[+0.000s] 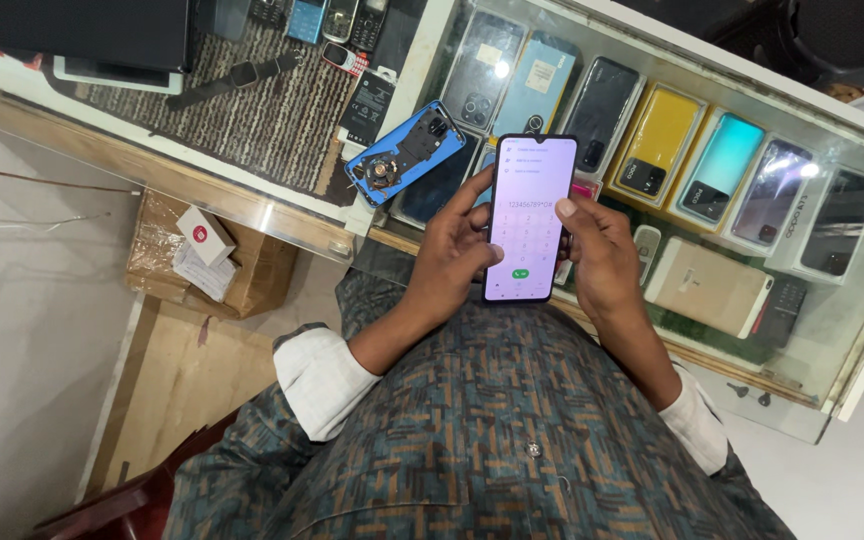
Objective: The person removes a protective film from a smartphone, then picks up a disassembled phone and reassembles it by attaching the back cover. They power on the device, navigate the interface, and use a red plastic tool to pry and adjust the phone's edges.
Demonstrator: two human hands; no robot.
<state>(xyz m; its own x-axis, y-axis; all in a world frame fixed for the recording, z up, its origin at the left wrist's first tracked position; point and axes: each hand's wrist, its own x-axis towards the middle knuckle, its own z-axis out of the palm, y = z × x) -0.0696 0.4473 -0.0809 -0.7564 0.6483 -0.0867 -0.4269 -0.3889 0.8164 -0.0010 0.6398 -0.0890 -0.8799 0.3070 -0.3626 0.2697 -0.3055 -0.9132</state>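
Hands (527,255) around lit smartphone (530,215)

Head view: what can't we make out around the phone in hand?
- Phone: its back and lower edge are hidden by the left hand and right hand.
- Left hand's fingers go behind the phone; grip there unseen.
- Opened blue phone: inner parts too small to tell.
- Display case: cut off by the right frame edge; glare hides some phones inside.
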